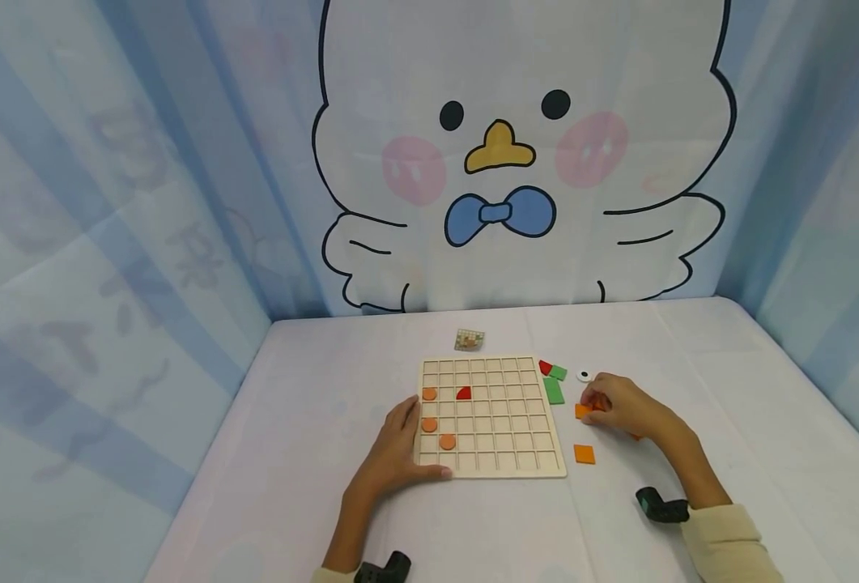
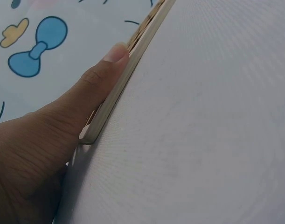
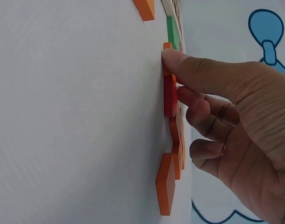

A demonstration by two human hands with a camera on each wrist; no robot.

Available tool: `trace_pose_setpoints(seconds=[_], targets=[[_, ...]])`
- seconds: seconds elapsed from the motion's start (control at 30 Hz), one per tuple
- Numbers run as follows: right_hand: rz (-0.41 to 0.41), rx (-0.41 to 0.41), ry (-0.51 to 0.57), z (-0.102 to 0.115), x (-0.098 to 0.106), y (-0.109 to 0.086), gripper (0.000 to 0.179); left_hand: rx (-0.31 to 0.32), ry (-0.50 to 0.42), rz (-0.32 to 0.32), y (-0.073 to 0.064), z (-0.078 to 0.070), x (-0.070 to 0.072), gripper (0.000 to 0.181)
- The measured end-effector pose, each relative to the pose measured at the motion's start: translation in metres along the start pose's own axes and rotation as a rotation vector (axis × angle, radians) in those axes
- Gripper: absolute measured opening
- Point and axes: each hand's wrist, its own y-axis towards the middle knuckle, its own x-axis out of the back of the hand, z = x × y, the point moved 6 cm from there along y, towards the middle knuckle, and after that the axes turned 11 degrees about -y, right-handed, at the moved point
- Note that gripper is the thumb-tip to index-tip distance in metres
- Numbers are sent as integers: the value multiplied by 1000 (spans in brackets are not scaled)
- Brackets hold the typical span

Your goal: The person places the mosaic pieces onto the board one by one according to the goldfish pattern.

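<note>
A square wooden grid board (image 1: 502,470) lies on the table. My left hand (image 1: 393,453) spans its near left corner, fingers along the left edge. The thumb rests on the near edge, also seen in the left wrist view on the board's rim (image 2: 107,112). Orange round pieces (image 1: 447,442) and a red quarter-circle piece (image 1: 463,393) sit in its cells. Right of the board, my right hand (image 1: 622,405) pinches an orange tile (image 1: 582,411) at the table, its index tip hidden behind the thumb. A red piece (image 3: 169,95) stands beside that tile under the curled fingers.
Green pieces (image 1: 554,390) and a red piece (image 1: 545,368) lie by the board's right edge. A white disc with a black dot (image 1: 584,376) is beyond my right hand. An orange square (image 1: 584,454) lies nearer. A small patterned packet (image 1: 469,339) lies behind the board.
</note>
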Motion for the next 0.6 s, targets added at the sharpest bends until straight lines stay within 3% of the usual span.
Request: trace_pose_setpoints(seconds=[0.6], targets=[[16, -7, 19, 0, -2, 4, 24, 12, -9, 0, 0, 1, 1, 129]])
